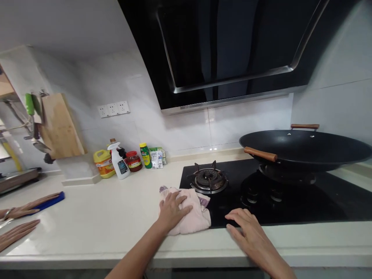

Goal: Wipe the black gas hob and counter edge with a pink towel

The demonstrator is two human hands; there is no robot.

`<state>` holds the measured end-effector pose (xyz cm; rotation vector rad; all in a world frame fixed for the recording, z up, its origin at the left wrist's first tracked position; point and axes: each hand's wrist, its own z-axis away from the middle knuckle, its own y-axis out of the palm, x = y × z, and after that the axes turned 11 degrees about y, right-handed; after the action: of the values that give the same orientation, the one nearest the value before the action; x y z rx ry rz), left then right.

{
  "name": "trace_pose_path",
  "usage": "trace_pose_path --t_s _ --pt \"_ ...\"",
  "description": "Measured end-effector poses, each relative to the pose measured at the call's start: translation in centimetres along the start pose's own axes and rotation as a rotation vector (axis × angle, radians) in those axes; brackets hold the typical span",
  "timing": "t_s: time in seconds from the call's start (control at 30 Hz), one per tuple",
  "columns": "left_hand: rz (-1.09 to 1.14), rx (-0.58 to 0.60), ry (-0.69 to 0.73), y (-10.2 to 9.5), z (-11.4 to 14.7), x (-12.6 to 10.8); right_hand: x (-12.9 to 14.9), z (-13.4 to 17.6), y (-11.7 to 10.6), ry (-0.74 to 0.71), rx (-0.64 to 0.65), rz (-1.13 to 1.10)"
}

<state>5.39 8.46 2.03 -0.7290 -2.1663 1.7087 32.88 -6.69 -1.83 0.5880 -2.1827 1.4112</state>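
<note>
Left fingers [174, 195] on cloth [193, 219], kitchen counter [110, 217]

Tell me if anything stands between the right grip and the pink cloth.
Nothing visible does. Between the right grip and the pink cloth show only the black cooktop and the counter. The left grip rests on the cloth, left of that gap.

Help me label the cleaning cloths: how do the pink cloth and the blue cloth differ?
Colour: the pink cloth is pale with purple patterned parts; the blue cloth looks plain deep blue where it shows.
Place: the pink cloth overlaps the stove and counter; the blue cloth lies on the counter only.
Hand: the person's left hand is on the pink cloth, a co-worker's hand on the blue cloth.
Shared: both are partly covered by a hand.
</note>
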Motion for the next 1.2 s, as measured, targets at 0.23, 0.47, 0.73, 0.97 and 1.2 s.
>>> trace_pose_path --t_s 0.23,0.47,0.73,0.97,1.2 --pt "-0.030 0.003 -0.116 1.0 -6.4 2.9 -0.2 0.1 0.2 -0.042 -0.029 0.027" --pt "-0.043 0.023 -0.171 1.0 -10.9 4.0 0.0 -0.1 0.9 -0.044 -0.076 0.019" --pt "-0.040 0.029 -0.220 0.9 -9.1 3.0 0.2 -0.2 0.7 -0.011 -0.054 -0.009" --pt "-0.052 0.021 -0.123 0.0 -1.4 1.1 -1.0 -0.6 1.1 -0.008 -0.030 -0.003" --pt "-0.044 0.072 0.067 -1.9 6.9 2.4 -1.1 -0.3 0.6 0.026 0.000 -0.042"
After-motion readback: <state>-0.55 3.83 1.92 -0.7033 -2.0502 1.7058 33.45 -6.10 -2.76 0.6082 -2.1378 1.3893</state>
